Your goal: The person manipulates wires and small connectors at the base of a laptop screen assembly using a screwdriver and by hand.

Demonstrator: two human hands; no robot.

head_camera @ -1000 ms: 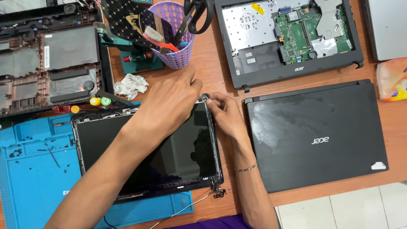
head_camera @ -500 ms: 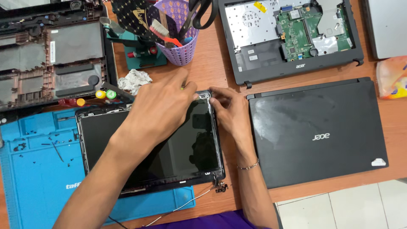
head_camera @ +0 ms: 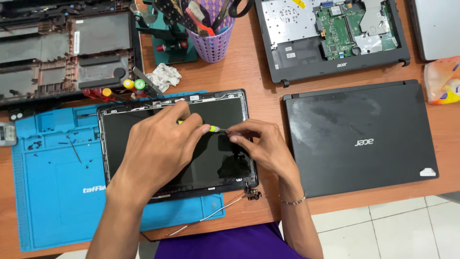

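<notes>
Nearest the camera, a purple garment [head_camera: 230,242] fills the bottom edge, and both forearms reach up from it over the wooden counter [head_camera: 249,72]. The left hand [head_camera: 158,148] lies across a dark laptop screen panel [head_camera: 211,165], its grip closed on a slim yellow-green screwdriver [head_camera: 203,127] whose handle peeks out between the fingers and points right. The right hand [head_camera: 261,146], a thin bracelet [head_camera: 293,201] at its wrist, meets it over the panel's right part; its fingertips are pinched together at the screwdriver's tip, though what sits between them is too small to tell. The panel rests partly on a blue work mat [head_camera: 52,192] dotted with small screws, with a loose hinge [head_camera: 252,194] and thin white cables [head_camera: 211,216] trailing from its lower right corner. Just to the right lies a closed black laptop [head_camera: 359,136]. Beyond the panel's top edge sit several screwdrivers with red, yellow and green caps [head_camera: 120,88] and a crumpled white cloth [head_camera: 164,76]. Farther back stand a green holder [head_camera: 172,45] and a purple mesh cup [head_camera: 213,41] full of tools. At the far left lies a stripped black laptop base [head_camera: 62,52]; at the far right, an opened laptop chassis with a green circuit board [head_camera: 335,33].
</notes>
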